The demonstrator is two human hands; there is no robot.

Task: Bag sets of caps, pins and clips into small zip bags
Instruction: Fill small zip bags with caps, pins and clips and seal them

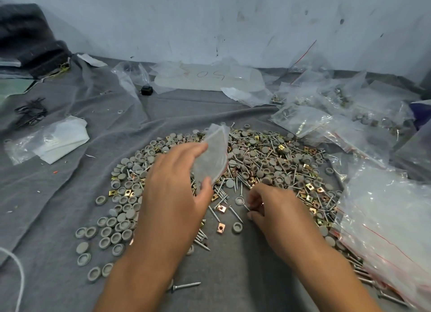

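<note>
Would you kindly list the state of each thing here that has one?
Small zip bag: held up in the left hand, looks empty.
Right hand: pinching a pin from the pile.
Parts pile: loose, mixed on the grey cloth.
Filled bags: lying at right.

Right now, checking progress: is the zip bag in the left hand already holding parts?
No, the zip bag gripped by the left hand looks flat and empty.

I see bare grey surface open at left; the fastener heap ahead and bag stack block my right.
</note>
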